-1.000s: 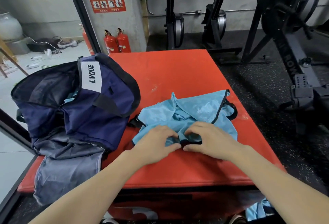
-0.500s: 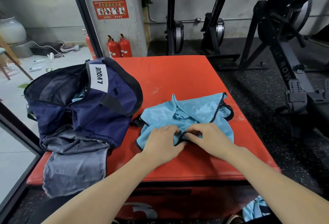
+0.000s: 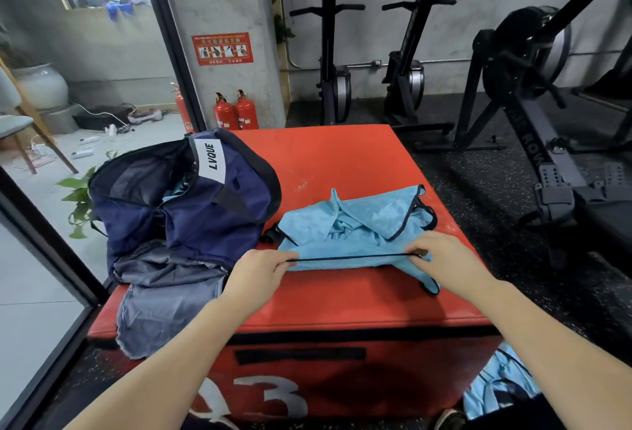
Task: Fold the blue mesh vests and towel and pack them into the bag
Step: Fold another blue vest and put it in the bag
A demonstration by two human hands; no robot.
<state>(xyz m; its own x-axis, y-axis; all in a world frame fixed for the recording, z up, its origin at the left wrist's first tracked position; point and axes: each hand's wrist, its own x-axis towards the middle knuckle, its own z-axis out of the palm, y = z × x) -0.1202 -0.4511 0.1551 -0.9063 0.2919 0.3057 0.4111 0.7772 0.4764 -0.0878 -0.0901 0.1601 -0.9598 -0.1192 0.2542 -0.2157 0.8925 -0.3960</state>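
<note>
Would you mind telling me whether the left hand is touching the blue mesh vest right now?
Touching. The head view shows the left hand pinching the black-trimmed edge of the blue mesh vest, pulled taut across to the right hand.

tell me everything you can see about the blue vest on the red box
The vest is light blue, thin shiny mesh with black trim on its edges and straps. It lies crumpled and only partly folded on the red box, right of the navy bag. The left hand and right hand pinch its near trimmed edge and pull it taut between them.
</note>
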